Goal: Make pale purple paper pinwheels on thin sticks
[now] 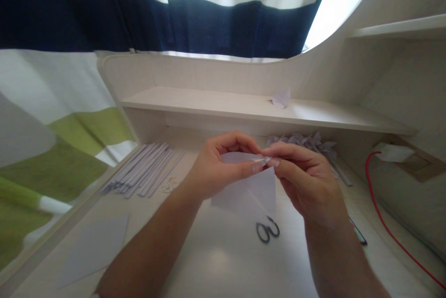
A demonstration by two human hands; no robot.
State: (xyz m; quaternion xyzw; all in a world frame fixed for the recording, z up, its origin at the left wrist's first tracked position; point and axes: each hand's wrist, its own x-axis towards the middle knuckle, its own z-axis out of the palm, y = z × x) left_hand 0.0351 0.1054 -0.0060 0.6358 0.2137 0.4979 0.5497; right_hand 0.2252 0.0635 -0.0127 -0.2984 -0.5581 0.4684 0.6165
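Above the middle of the white desk point(216, 261), my left hand point(218, 165) and my right hand point(306, 179) both pinch the top edge of a pale folded sheet of paper point(256, 191). The fingertips meet at its upper corner, and the sheet hangs down between my hands. Small dark-handled scissors point(267, 230) lie on the desk just below the paper, partly hidden by it.
Several rolled paper strips point(146, 170) lie at the back left. A loose flat sheet point(95, 244) is near the front left edge. A pile of folded paper pieces point(306, 142) sits behind my right hand, one more point(281, 98) on the shelf. A red cable point(386, 223) runs along the right.
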